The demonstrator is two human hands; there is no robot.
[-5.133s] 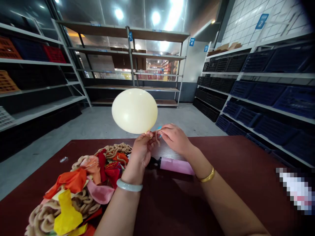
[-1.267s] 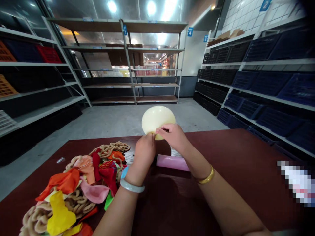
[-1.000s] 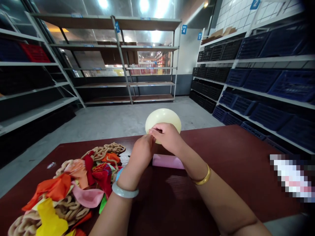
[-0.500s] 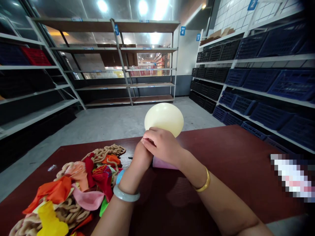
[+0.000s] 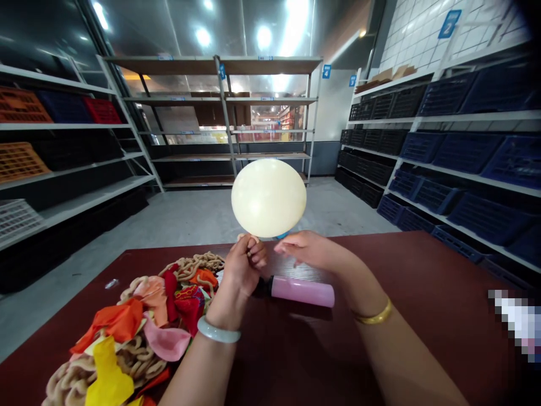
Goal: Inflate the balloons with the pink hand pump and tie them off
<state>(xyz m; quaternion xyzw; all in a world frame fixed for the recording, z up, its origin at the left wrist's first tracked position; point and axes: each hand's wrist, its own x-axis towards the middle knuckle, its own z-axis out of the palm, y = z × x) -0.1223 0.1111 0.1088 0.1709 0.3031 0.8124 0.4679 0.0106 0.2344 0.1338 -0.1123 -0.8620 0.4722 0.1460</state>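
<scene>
A pale yellow inflated balloon (image 5: 269,197) stands above the far part of the table. Below it, my left hand (image 5: 245,264) is closed with its fingers pinched at the balloon's neck, which the fingers mostly hide. My right hand (image 5: 315,251) is just to the right, under the balloon's right side, fingers stretched out and apart from my left hand, holding nothing I can see. Between and below my hands lies a pink hand pump (image 5: 302,291), its dark end toward my left wrist. Behind the balloon's lower edge a bit of something blue (image 5: 282,234) shows.
On the dark red table (image 5: 338,349), a heap at left holds uninflated balloons, including a yellow one (image 5: 107,375) and a pink one (image 5: 167,341), and a tan knitted cord (image 5: 70,383). Shelves with blue crates (image 5: 475,211) line the right; a rack (image 5: 274,66) stands behind.
My right hand has come off my left and moved right with its fingers opening out. The balloon appears higher and slightly left. More of the pink pump shows. The view has shifted.
</scene>
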